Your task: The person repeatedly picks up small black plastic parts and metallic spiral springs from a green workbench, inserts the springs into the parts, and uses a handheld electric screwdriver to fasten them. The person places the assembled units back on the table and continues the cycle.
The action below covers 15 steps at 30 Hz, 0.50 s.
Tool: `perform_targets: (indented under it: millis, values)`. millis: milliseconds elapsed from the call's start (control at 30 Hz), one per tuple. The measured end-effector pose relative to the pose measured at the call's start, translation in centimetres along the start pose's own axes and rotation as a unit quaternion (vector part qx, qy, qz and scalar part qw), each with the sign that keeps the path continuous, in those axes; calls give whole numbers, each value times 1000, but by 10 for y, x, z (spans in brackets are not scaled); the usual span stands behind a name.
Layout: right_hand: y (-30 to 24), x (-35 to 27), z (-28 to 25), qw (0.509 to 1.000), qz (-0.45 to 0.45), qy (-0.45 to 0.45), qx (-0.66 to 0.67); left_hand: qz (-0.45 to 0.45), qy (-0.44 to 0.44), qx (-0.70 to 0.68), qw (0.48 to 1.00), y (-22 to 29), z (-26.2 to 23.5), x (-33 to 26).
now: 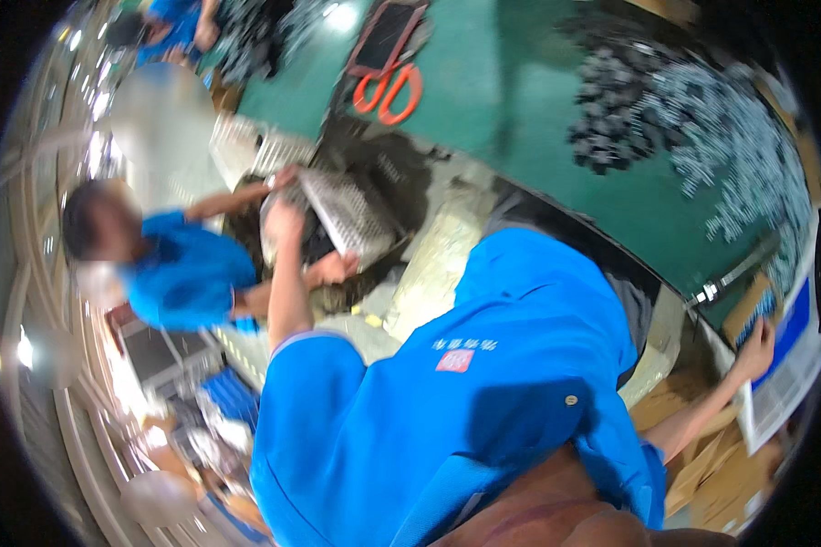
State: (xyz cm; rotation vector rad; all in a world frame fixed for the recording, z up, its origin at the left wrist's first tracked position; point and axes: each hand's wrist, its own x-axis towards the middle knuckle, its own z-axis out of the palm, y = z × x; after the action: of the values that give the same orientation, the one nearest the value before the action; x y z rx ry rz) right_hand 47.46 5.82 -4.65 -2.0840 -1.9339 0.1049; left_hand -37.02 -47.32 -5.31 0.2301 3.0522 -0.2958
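My left hand (285,221) is raised on the left, in front of a co-worker, next to a pale perforated plastic basket (347,214). Motion smears its fingers, so I cannot tell whether it touches the basket. The co-worker in a blue shirt (192,273) has one hand (283,178) at the basket's upper edge and the other (333,268) by its lower edge. Far to the right, my right hand (754,354) has its fingers drawn together beside a small cardboard box (748,305) and a blue-and-white printed sheet (784,369). What the fingers hold, if anything, is hidden.
The green tabletop (520,118) carries orange-handled scissors (389,94), a dark flat device with a red rim (388,38), a heap of black parts (616,109) and a heap of grey parts (739,137). Brown cardboard (721,483) lies below my right arm. Another person (169,27) is farther back.
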Motion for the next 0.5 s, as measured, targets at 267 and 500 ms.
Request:
perform_targets:
  millis: [267,500]
  values:
    - [-20,-4,-11,997,40,40,-56,127,50,-106,985,128,29,-66]
    - [-17,-2,-11,996,30,39,-76,-10,82,-23,996,44,21,-37]
